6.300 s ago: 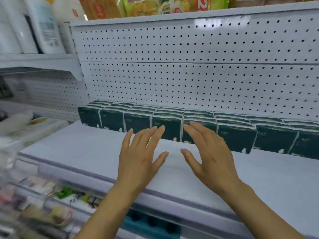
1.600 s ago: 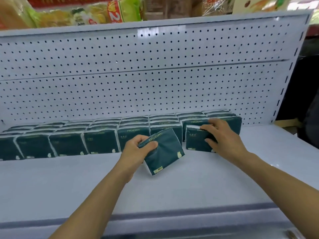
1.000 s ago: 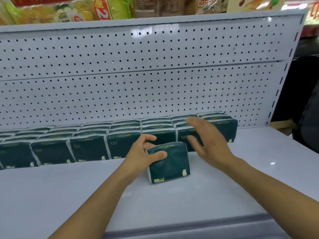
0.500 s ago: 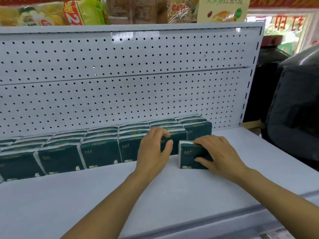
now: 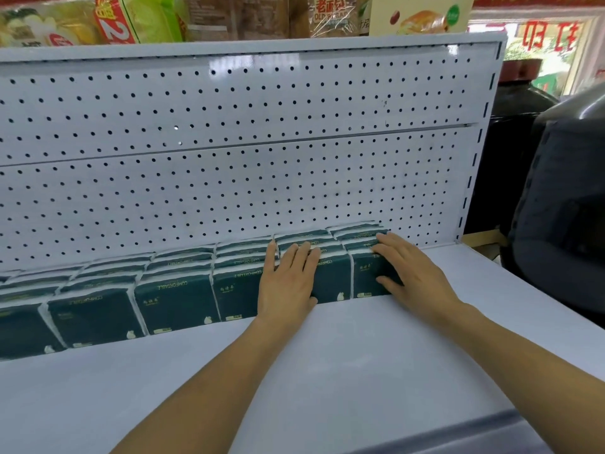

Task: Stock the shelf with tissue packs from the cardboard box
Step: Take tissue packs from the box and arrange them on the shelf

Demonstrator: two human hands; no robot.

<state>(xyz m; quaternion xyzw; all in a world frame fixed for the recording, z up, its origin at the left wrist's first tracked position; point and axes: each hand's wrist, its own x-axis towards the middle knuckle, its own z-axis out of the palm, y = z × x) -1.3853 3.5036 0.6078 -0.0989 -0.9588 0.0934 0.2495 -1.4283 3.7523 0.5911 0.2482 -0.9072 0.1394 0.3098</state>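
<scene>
Against the pegboard (image 5: 229, 178), dark green packs (image 5: 176, 299) line the shelf (image 5: 327, 371). Left hand (image 5: 288, 283) lies flat, fingers straight, on the front packs. Right hand (image 5: 409, 273) grips the end pack (image 5: 366, 276).

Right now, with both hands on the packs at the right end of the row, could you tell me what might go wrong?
1. The right hand grips the end pack, which has no neighbour on its right; released carelessly, it might tip sideways.
2. The left hand lies flat over the next pack; pushing unevenly could skew the front row against the pegboard.
</scene>
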